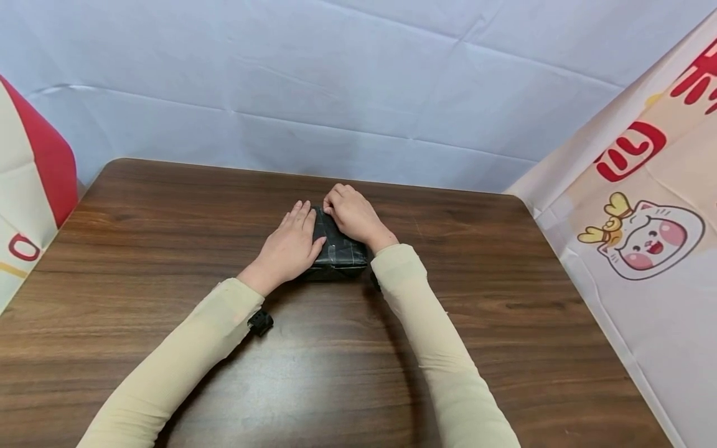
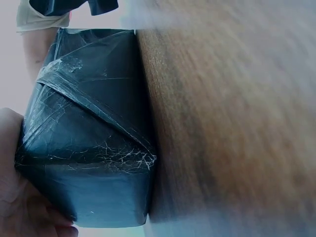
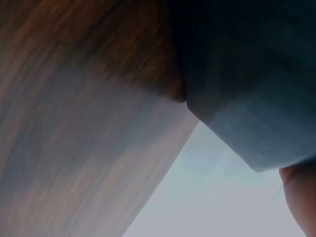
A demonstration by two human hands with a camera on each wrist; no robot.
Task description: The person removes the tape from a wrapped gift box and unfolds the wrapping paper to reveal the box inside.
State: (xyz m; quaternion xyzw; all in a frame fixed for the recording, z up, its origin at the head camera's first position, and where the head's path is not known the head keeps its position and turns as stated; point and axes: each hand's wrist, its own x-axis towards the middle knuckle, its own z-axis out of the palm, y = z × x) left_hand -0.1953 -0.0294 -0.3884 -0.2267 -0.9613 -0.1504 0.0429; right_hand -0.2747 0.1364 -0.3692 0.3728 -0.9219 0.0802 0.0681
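A box-shaped package (image 1: 338, 254) wrapped in creased, shiny black film or tape sits on the table. My left hand (image 1: 288, 246) rests on its top left side, fingers straight and pointing away, thumb spread across the top. At the far right edge my right hand (image 1: 354, 214) has its fingers curled, and their tips pinch at the wrapping there; the pinched part is hidden beneath them. In the left wrist view, folded seams and whitish creases run over the end of the package (image 2: 94, 133). The package's smooth dark side (image 3: 252, 108) fills the upper right of the right wrist view.
The brown wood-grain table (image 1: 168, 249) reaches a pale cloth backdrop (image 1: 336, 81) behind it. A printed cloth with a cartoon cat (image 1: 650, 239) hangs on the right. A red and white cloth (image 1: 42, 149) hangs at the left. A small black wrist camera (image 1: 260, 322) sits by the left cuff.
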